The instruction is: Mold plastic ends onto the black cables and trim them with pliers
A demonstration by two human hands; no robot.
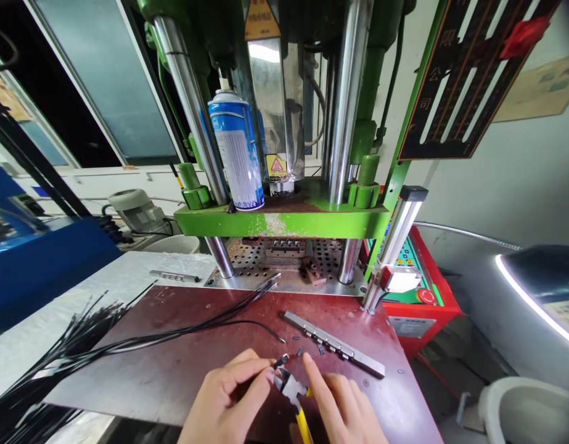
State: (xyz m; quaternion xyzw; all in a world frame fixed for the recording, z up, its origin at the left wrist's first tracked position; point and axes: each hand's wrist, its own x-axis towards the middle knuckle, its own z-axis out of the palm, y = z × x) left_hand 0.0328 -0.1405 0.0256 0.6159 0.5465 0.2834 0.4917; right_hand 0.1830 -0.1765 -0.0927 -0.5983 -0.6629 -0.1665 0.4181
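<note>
My left hand (pixel 233 394) pinches a small black connector (pixel 281 361) with a metallic tip between thumb and fingertips; whether a cable runs back from it is hidden. In my right hand (pixel 342 404) are yellow-handled cutting pliers (pixel 292 390), jaws against the connector's near side and handles partly covered by my fingers. The index finger stretches forward along the tool. Just beyond the fingertips lie a few tiny black scraps (pixel 299 352). A long grey metal mold bar (pixel 333 341) with a row of small notches lies slantwise behind them.
Black cables (pixel 187 330) stretch across the dark red table (pixel 247 357) from a big bundle at left. A green press (pixel 284 226) stands behind, with a blue spray can (pixel 237 151) on its ledge. Another metal bar (pixel 173 275) lies at left; a red control box (pixel 425 302) stands right.
</note>
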